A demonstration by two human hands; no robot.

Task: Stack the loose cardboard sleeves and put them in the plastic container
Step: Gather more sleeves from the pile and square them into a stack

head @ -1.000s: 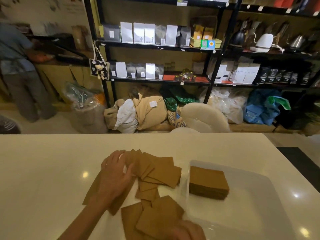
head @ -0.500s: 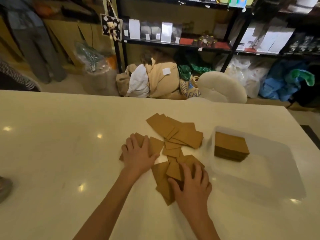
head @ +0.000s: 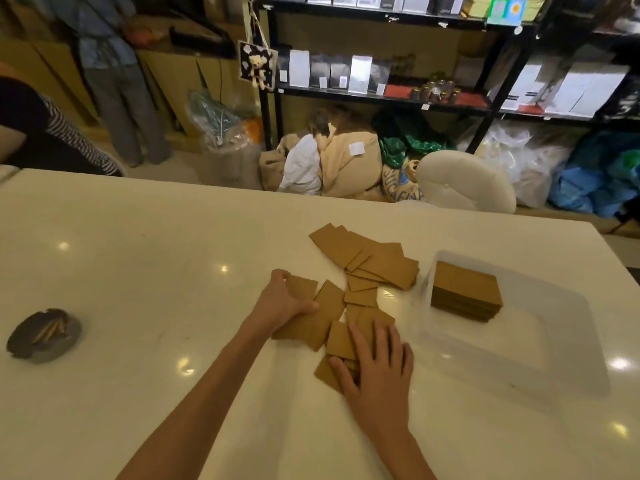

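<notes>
Several loose brown cardboard sleeves [head: 374,263] lie scattered on the white table [head: 138,278], left of a clear plastic container [head: 554,344]. A neat stack of sleeves [head: 465,294] sits in the container's far left corner. My left hand [head: 285,301] curls around the edges of a small bunch of sleeves [head: 304,287] at the left of the pile. My right hand [head: 375,370] lies flat with fingers spread on the nearest sleeves [head: 341,341], pressing them to the table.
A dark round dish [head: 43,336] with sticks sits at the table's left. Another person's striped sleeve [head: 65,143] shows at the far left edge. Beyond the table are sacks [head: 346,161], a white stool [head: 464,181] and black shelves [head: 381,95].
The view has tilted down and left. My left hand went from lying flat to gripping a bunch of sleeves by their edges. My right hand stays flat on the near sleeves.
</notes>
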